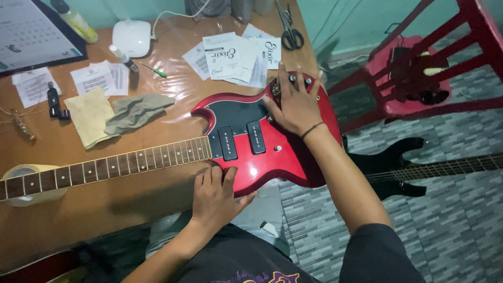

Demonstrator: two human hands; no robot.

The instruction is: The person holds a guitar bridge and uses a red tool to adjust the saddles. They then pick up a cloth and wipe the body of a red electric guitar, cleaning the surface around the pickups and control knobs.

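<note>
Head view, looking down. A red electric guitar (293, 157) with a black pickguard lies face up across the near right corner of the brown worktop (131, 204); its body overhangs the worktop edge above the person's lap, and its neck (105, 170) runs off to the left. The left hand (216, 195) rests at the lower edge of the body beside the neck joint, its grip closed lightly on that edge, fingers laid on the top and thumb out to the right. The right hand (294, 102) lies flat on the upper part of the body beside the control knobs (298, 79), fingers spread, its grip open and holding nothing. Two black pickups (242, 140) sit between the hands. Under the neck at far left lies a roll of tape (26, 181). Behind the neck lie a yellow cloth (89, 115) and a grey cloth (136, 111), touching each other. Further back are paper packets (236, 57), scissors (291, 34), a small green screwdriver (154, 69) and a white rounded device (131, 36). On the tiled floor at right lie a black guitar (398, 167) and a red chair (419, 68).
</note>
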